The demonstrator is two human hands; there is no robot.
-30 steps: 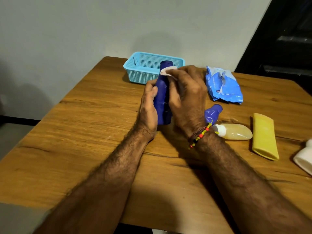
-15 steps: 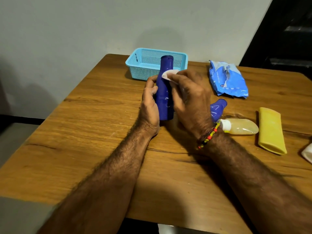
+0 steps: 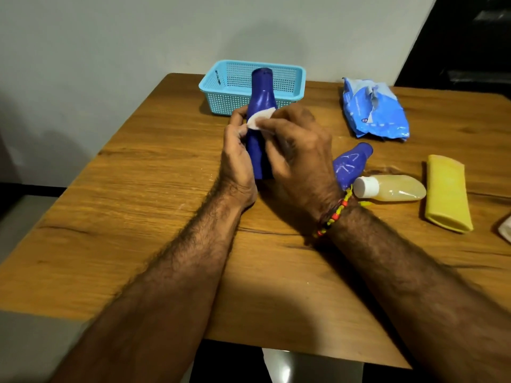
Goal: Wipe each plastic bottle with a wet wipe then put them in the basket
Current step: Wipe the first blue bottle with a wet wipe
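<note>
- Wooden table [image 3: 132,217] fills most of the frame, set against a pale grey wall, with a dark opening at the upper right.
- Upright dark blue bottle [image 3: 260,128] stands at centre frame, its cap end up, just in front of the light blue mesh basket [image 3: 293,78] at upper centre.
- Left hand [image 3: 237,158] grips the bottle's lower body from the left, fingers curled round it.
- Right hand [image 3: 298,156] pinches a white wet wipe [image 3: 260,118] and presses it against the bottle's shoulder; a beaded bracelet [image 3: 334,214] circles that wrist.
- Second blue bottle [image 3: 351,164] lies on its side right of centre, partly hidden behind the right hand.
- Clear bottle [image 3: 392,189] with yellowish contents and a white cap lies just beside it, to the right.
- Yellow bottle [image 3: 446,192] lies flat further right, near the frame's right edge.
- Blue wipes pack [image 3: 373,111] sits at upper right, well apart from the basket.
</note>
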